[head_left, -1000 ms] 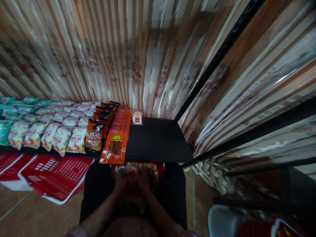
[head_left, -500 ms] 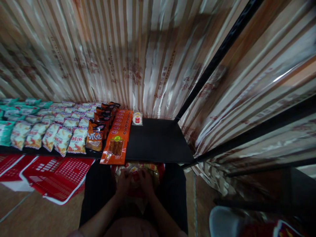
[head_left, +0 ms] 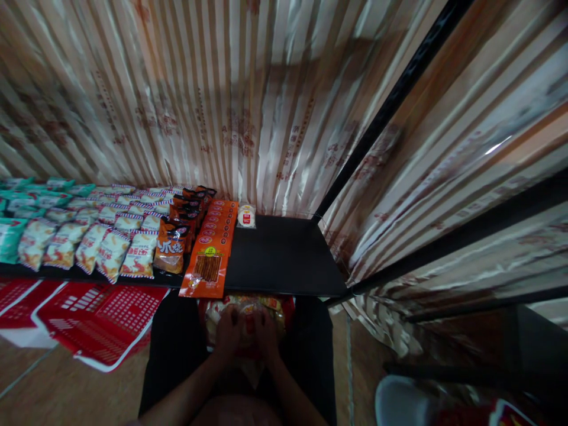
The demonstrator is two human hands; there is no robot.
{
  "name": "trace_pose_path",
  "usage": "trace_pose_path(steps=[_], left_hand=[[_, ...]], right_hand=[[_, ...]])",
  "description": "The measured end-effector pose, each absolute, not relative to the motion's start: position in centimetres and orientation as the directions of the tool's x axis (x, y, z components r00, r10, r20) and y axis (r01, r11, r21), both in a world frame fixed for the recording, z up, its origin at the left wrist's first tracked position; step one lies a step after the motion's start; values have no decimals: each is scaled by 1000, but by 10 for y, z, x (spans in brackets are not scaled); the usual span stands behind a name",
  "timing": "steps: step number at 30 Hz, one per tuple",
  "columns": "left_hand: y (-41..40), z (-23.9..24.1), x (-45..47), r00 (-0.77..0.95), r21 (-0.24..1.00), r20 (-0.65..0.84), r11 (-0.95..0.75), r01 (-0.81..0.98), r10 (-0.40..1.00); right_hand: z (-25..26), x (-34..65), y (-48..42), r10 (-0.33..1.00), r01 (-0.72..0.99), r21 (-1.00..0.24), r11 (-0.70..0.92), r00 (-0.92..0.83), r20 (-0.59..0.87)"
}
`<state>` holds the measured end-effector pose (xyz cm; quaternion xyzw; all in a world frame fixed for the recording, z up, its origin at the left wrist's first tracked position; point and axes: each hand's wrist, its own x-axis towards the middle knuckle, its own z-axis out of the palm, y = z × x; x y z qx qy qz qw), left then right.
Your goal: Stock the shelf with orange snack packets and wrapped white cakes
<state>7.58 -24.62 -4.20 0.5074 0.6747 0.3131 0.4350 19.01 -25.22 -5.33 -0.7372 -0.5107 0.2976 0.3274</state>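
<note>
Far to the left of the flat orange snack packet [head_left: 210, 248], my landmark, teal packets [head_left: 9, 239] crowd the black shelf [head_left: 288, 254], then white striped-edge bags [head_left: 139, 251], the front row right at the lip; I judge a knock could tip one into the red shopping basket [head_left: 110, 316] below. Just left of the landmark a brown-and-orange bag [head_left: 170, 245] stands close enough to topple if that packet gets shoved. The landmark's near end overhangs the lip, so rising knuckles could snag it. Below and just right of it, my left hand [head_left: 228, 330] grips a clear packet with a red label [head_left: 248, 322], my right hand [head_left: 265, 328] pinching its other side, over a red bag [head_left: 290, 307]. Uneven pressure on that slick film could let it slip back in; the dim light hides the exact fingertip contact.
</note>
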Motion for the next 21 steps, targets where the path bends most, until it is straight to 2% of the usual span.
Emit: trace_pose_path(steps=[5, 11, 21], left_hand=[[-245, -33, 81, -102, 877, -307, 323, 355, 946], [-244, -13, 85, -126, 903, -285, 310, 298, 950], [-242, 0, 86, -87, 920, -288, 301, 252, 954]], right_hand=[[-42, 192, -252, 935, 579, -765, -281, 343, -83], [-43, 192, -250, 907, 605, -733, -312, 420, -39], [-22, 189, -241, 886, 535, -805, -256, 463, 26]])
